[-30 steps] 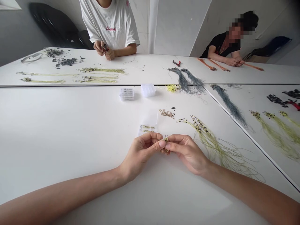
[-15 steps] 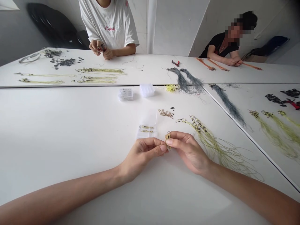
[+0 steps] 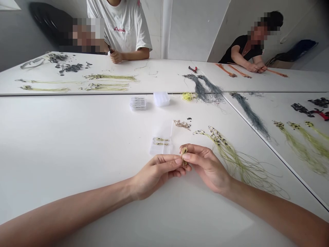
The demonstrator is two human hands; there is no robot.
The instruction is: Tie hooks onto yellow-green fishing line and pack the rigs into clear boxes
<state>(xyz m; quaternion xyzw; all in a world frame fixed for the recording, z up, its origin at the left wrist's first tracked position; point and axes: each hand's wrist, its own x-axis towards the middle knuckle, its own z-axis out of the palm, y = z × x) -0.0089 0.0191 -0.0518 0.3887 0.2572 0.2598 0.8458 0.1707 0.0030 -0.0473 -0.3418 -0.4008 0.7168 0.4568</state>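
Both my hands meet over the white table (image 3: 64, 144), pinching a small coil of yellowish cord (image 3: 184, 152). My left hand (image 3: 156, 174) has its fingers closed and its fingertips at the coil's left side. My right hand (image 3: 205, 164) grips the coil between thumb and forefinger, holding it upright. Just beyond my hands lies a clear plastic bag (image 3: 161, 140) with two small coiled pieces in it. A bundle of yellow-green cords with dark beads (image 3: 231, 154) fans out to the right of my right hand.
A small pile of tan pieces (image 3: 182, 124) and two clear plastic boxes (image 3: 149, 100) lie farther back. Grey cord bundles (image 3: 205, 89) and more yellow-green cords (image 3: 303, 144) lie on the adjoining tables. A person in a white shirt (image 3: 123, 27) and another in black (image 3: 241, 51) work at the far side.
My hands have shifted the coil slightly: it was lifted from low between my fingers to standing upright in my right hand's pinch. The person in white has moved their hands.
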